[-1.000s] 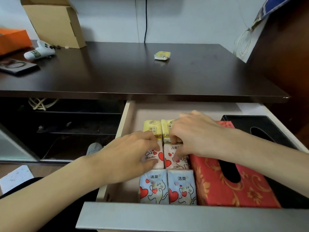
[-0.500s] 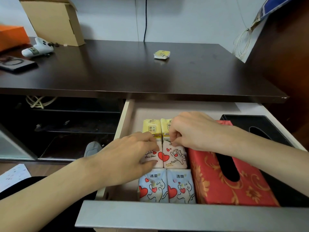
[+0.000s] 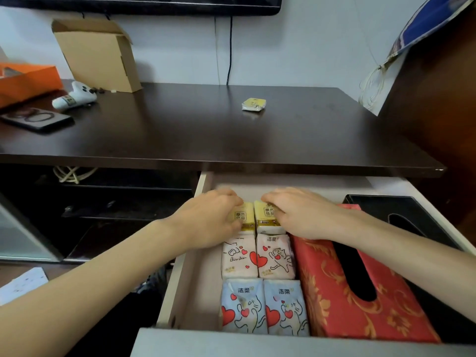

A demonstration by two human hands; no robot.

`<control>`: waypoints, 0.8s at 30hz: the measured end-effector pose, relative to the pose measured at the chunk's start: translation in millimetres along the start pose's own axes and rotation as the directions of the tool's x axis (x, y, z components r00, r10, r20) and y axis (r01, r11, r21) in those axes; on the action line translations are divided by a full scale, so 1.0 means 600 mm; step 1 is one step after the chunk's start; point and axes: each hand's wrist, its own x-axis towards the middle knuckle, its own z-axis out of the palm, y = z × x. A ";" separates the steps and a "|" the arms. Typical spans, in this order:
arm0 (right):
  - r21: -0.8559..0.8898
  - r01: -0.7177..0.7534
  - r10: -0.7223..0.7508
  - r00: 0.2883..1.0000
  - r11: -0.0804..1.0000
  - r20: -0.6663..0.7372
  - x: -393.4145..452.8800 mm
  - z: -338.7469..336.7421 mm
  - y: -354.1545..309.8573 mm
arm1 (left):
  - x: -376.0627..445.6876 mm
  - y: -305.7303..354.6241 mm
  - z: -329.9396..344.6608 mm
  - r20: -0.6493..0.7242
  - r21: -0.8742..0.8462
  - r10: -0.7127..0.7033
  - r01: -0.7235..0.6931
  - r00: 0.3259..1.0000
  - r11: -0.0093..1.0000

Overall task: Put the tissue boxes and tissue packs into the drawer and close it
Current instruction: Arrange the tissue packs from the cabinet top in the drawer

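The drawer stands pulled open under the dark desk. Inside lie two blue tissue packs at the front, two pink packs behind them and two yellow packs at the back. A red tissue box lies to their right, and a black tissue box beyond it. My left hand rests on the left yellow pack, my right hand on the right one, fingers curled over their far edges. One more yellow pack lies on the desk top.
On the dark desk stand a cardboard box, an orange box, a white game controller and a dark phone at the left. A black cable hangs down the wall. The grey drawer front is nearest me.
Both hands moved back from the pink packs to the two yellow packs at the rear of the drawer. The pink packs now lie uncovered.
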 end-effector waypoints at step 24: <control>0.491 -0.040 0.255 0.890 0.870 -0.378 0.267 -0.181 0.127 | 0.064 -0.034 -0.136 -0.311 -0.216 -0.220 0.156 0.925 0.964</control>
